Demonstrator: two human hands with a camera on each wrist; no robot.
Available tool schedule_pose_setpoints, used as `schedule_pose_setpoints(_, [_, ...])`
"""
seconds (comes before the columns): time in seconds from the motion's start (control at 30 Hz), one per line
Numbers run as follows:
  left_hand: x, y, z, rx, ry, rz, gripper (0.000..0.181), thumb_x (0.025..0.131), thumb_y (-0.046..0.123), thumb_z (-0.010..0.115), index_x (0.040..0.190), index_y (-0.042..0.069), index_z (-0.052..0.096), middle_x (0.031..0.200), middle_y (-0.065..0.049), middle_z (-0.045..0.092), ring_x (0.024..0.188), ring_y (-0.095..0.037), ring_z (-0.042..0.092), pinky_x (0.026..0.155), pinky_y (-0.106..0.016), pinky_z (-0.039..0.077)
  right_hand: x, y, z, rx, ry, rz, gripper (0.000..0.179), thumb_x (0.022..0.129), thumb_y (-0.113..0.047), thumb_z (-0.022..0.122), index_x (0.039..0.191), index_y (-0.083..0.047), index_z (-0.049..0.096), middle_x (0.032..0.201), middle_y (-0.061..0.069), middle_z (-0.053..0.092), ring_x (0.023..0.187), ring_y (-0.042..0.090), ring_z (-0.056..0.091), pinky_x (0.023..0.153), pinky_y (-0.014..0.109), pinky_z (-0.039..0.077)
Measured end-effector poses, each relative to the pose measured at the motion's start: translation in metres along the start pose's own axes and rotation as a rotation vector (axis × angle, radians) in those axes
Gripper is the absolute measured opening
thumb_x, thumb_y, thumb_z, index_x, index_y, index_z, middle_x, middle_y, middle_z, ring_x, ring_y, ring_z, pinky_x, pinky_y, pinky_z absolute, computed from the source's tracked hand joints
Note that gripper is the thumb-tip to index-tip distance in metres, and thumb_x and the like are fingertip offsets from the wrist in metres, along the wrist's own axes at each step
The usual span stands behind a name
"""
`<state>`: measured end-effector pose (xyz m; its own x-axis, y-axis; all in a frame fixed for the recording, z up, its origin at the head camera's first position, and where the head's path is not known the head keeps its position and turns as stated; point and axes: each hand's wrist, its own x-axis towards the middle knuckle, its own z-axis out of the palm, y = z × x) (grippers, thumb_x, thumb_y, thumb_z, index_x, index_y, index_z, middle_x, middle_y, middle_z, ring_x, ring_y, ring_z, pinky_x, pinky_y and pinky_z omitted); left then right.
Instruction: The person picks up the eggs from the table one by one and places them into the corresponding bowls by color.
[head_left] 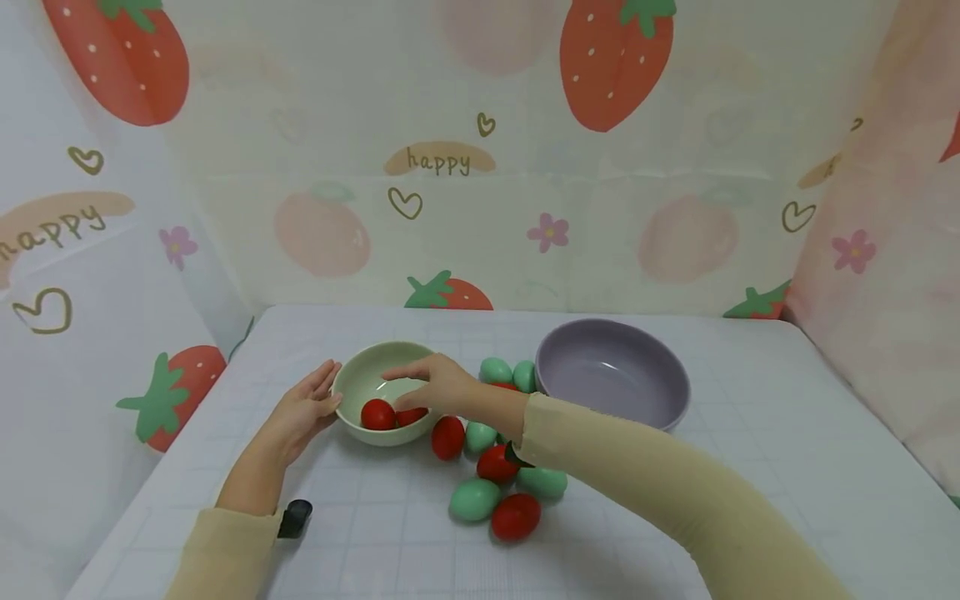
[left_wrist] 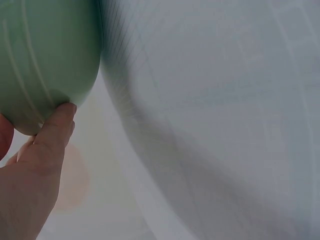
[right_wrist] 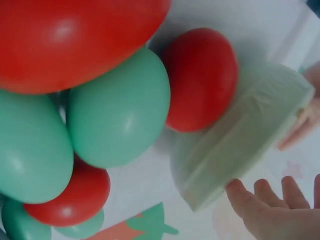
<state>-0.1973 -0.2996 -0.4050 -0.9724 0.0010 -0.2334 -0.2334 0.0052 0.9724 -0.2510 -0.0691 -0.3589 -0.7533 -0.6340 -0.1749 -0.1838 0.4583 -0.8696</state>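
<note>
A pale green bowl (head_left: pixel 367 375) stands on the left part of the table. Two red toy eggs (head_left: pixel 378 415) lie inside it. At the bowl's left side, my left hand (head_left: pixel 302 417) holds the rim, its fingers (left_wrist: pixel 55 125) against the outer wall. My right hand (head_left: pixel 442 386) reaches over the bowl from the right, fingers spread and nothing between them. Its thumb is close above one of the red eggs; whether they touch is unclear. In the right wrist view, fingertips (right_wrist: pixel 235 186) show beside the bowl's rim. Right of the bowl lies a group of red eggs (head_left: pixel 516 517) and green eggs (head_left: pixel 475 500).
A larger purple bowl (head_left: pixel 611 367) stands at the back right, close to the eggs. My right forearm crosses above the egg group and hides part of it. Printed cloth (head_left: pixel 465 233) hangs behind the table and along both sides.
</note>
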Motion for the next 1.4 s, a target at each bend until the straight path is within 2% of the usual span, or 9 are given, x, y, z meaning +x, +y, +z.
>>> schedule_pose_setpoints(0.23, [-0.001, 0.002, 0.002, 0.025, 0.003, 0.0, 0.07, 0.105, -0.003, 0.039, 0.16, 0.006, -0.003, 0.167, -0.011, -0.002, 0.154, -0.031, 0.003, 0.121, -0.049, 0.02, -0.028, -0.003, -0.026, 0.089, 0.049, -0.04, 0.043, 0.092, -0.011, 0.073, 0.134, -0.015, 0.067, 0.141, 0.003, 0.061, 0.141, 0.026, 0.045, 0.113, 0.045, 0.042])
schedule_pose_setpoints(0.33, [-0.002, 0.003, 0.002, 0.028, 0.003, -0.002, 0.07, 0.105, -0.002, 0.039, 0.16, 0.007, -0.003, 0.167, -0.011, -0.003, 0.154, -0.031, 0.003, 0.121, -0.049, 0.02, -0.04, -0.001, -0.036, 0.112, 0.065, -0.046, 0.044, 0.092, -0.012, 0.072, 0.136, -0.015, 0.065, 0.142, 0.006, 0.061, 0.139, 0.028, 0.048, 0.089, 0.034, 0.054])
schedule_pose_setpoints(0.47, [-0.002, 0.004, 0.002, 0.027, 0.004, -0.006, 0.07, 0.105, -0.002, 0.039, 0.16, 0.007, -0.003, 0.167, -0.01, -0.003, 0.154, -0.03, 0.003, 0.122, -0.049, 0.02, -0.055, 0.005, -0.044, 0.125, 0.086, -0.025, 0.046, 0.093, -0.014, 0.071, 0.138, -0.016, 0.063, 0.142, 0.009, 0.06, 0.135, 0.03, 0.051, 0.071, 0.026, 0.05])
schedule_pose_setpoints(0.63, [-0.003, 0.004, 0.002, 0.016, 0.005, -0.004, 0.07, 0.105, -0.003, 0.038, 0.16, 0.007, -0.003, 0.167, -0.01, -0.003, 0.154, -0.03, 0.002, 0.122, -0.049, 0.02, -0.069, 0.018, -0.049, 0.15, 0.149, -0.047, 0.045, 0.095, -0.012, 0.069, 0.139, -0.011, 0.062, 0.143, 0.009, 0.06, 0.135, 0.033, 0.051, 0.102, 0.04, 0.051])
schedule_pose_setpoints(0.87, [-0.006, 0.003, 0.0, 0.02, 0.003, -0.001, 0.071, 0.105, -0.003, 0.04, 0.16, 0.006, -0.003, 0.167, -0.011, -0.003, 0.154, -0.031, 0.003, 0.121, -0.05, 0.02, -0.074, 0.039, -0.045, 0.152, 0.263, 0.026, 0.047, 0.094, -0.009, 0.068, 0.141, -0.011, 0.06, 0.129, 0.015, 0.067, 0.128, 0.034, 0.056, 0.109, 0.047, 0.045])
schedule_pose_setpoints(1.03, [-0.006, 0.003, 0.0, 0.029, 0.007, -0.005, 0.071, 0.105, -0.002, 0.04, 0.16, 0.007, -0.003, 0.167, -0.011, -0.002, 0.154, -0.031, 0.004, 0.121, -0.05, 0.021, -0.073, 0.05, -0.038, 0.139, 0.336, 0.101, 0.051, 0.092, -0.007, 0.072, 0.141, -0.014, 0.061, 0.143, 0.013, 0.057, 0.14, 0.035, 0.042, 0.111, 0.049, 0.043])
schedule_pose_setpoints(1.2, [-0.006, 0.002, 0.001, 0.022, 0.013, -0.015, 0.071, 0.105, 0.0, 0.041, 0.161, 0.008, -0.003, 0.167, -0.01, -0.003, 0.154, -0.03, 0.003, 0.121, -0.05, 0.02, -0.074, 0.059, -0.035, 0.13, 0.357, 0.092, 0.051, 0.09, -0.002, 0.072, 0.139, -0.011, 0.061, 0.146, 0.012, 0.055, 0.143, 0.035, 0.039, 0.116, 0.054, 0.036])
schedule_pose_setpoints(1.3, [-0.006, 0.002, 0.002, 0.023, 0.011, -0.016, 0.071, 0.105, 0.0, 0.041, 0.16, 0.008, -0.003, 0.167, -0.009, -0.003, 0.154, -0.029, 0.002, 0.121, -0.05, 0.02, -0.077, 0.065, -0.036, 0.133, 0.344, 0.096, 0.05, 0.089, -0.004, 0.074, 0.137, -0.013, 0.063, 0.141, 0.011, 0.059, 0.133, 0.032, 0.046, 0.108, 0.045, 0.044])
schedule_pose_setpoints(1.4, [-0.007, 0.002, 0.002, 0.025, 0.007, -0.011, 0.071, 0.105, -0.001, 0.04, 0.16, 0.007, -0.003, 0.167, -0.009, -0.002, 0.154, -0.029, 0.002, 0.121, -0.049, 0.02, -0.081, 0.071, -0.037, 0.119, 0.308, 0.084, 0.046, 0.089, -0.007, 0.076, 0.134, -0.013, 0.066, 0.134, 0.011, 0.064, 0.118, 0.03, 0.049, 0.086, 0.029, 0.047])
